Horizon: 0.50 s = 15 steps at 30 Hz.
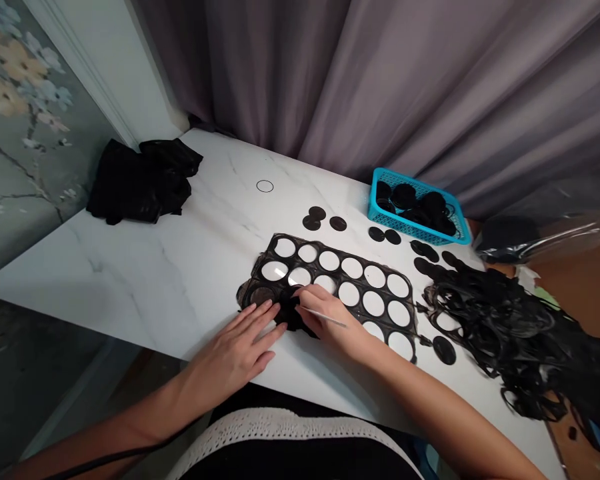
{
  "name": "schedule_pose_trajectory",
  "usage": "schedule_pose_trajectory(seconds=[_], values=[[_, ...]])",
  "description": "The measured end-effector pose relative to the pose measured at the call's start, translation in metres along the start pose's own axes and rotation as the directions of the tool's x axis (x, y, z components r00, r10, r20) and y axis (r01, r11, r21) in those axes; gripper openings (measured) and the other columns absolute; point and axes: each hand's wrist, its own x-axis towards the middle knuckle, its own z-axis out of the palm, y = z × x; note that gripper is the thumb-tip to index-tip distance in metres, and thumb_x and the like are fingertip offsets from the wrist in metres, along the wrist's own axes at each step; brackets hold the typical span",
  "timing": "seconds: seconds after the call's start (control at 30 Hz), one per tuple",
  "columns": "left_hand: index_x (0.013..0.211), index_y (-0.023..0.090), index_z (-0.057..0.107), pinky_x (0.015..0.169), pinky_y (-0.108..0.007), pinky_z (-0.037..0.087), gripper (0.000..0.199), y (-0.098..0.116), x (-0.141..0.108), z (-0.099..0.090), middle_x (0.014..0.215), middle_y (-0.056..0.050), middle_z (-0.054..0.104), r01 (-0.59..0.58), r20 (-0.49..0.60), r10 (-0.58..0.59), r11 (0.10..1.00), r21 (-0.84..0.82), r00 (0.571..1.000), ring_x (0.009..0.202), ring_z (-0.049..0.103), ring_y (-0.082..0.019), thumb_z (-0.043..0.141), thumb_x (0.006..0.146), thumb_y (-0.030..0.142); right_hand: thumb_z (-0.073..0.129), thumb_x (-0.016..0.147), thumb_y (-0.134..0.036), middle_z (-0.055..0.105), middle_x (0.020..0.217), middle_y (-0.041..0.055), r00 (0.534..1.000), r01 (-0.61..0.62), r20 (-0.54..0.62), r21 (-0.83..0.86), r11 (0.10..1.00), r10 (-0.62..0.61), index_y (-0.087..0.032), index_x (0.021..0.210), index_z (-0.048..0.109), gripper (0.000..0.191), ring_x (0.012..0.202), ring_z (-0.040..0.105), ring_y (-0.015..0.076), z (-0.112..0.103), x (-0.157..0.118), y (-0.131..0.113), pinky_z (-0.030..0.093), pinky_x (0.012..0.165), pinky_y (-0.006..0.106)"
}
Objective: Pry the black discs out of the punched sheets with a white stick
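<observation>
Crosswise black sheet [339, 277], right end nearer | left hand [237, 345] splayed | right hand [334, 331] pinching tool [330, 319]

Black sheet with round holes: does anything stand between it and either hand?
Nothing visible does. The left hand spreads its fingers over the near-left corner of the sheet; the right hand, holding a slim tool, is beside them.

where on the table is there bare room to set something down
Widest: the table on the left, between the black bundle and the left hand. Also a strip by the curtain, from the ring to the basket. Crowded: the right side, with discs and tangle, and the middle, with the holed sheet.
</observation>
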Motion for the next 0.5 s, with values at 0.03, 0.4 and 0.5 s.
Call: schedule_pose_trajectory(seconds=[0.03, 0.4, 0.5], values=[[0.14, 0.02, 0.053, 0.111, -0.048, 0.044, 0.039, 0.0006, -0.0016, 0.001, 0.148, -0.012, 0.05, 0.005, 0.007, -0.005, 1.0, 0.005, 1.0, 0.138, 0.047, -0.028, 0.048, 0.101, 0.023, 0.044, 0.096, -0.014, 0.061, 0.102, 0.0077, 1.0, -0.004, 0.022, 0.055, 0.999, 0.002, -0.022, 0.086, 0.051, 0.014, 0.091, 0.059, 0.0196, 0.0041, -0.0023, -0.0019, 0.051, 0.079, 0.033], [0.142, 0.022, 0.05, 0.116, -0.046, 0.038, 0.041, -0.0008, -0.0047, 0.0072, 0.15, -0.011, 0.047, 0.021, 0.027, -0.02, 0.999, -0.031, 0.999, 0.142, 0.041, -0.026, 0.047, 0.101, 0.023, 0.056, 0.095, -0.019, 0.056, 0.111, 0.0089, 0.998, -0.041, 0.053, 0.246, 0.968, 0.028, -0.02, 0.077, 0.053, 0.017, 0.104, 0.056, 0.0199, 0.006, -0.0093, -0.0014, 0.05, 0.091, 0.036], [0.142, 0.023, 0.05, 0.116, -0.046, 0.037, 0.041, -0.0008, -0.0046, 0.0065, 0.151, -0.01, 0.047, 0.024, 0.028, -0.023, 0.999, -0.044, 0.999, 0.143, 0.04, -0.026, 0.045, 0.102, 0.022, 0.056, 0.094, -0.018, 0.055, 0.111, 0.0083, 0.998, -0.039, 0.053, 0.253, 0.967, 0.026, -0.02, 0.079, 0.053, 0.016, 0.104, 0.057, 0.0198, 0.0067, -0.009, -0.0008, 0.05, 0.091, 0.036]])
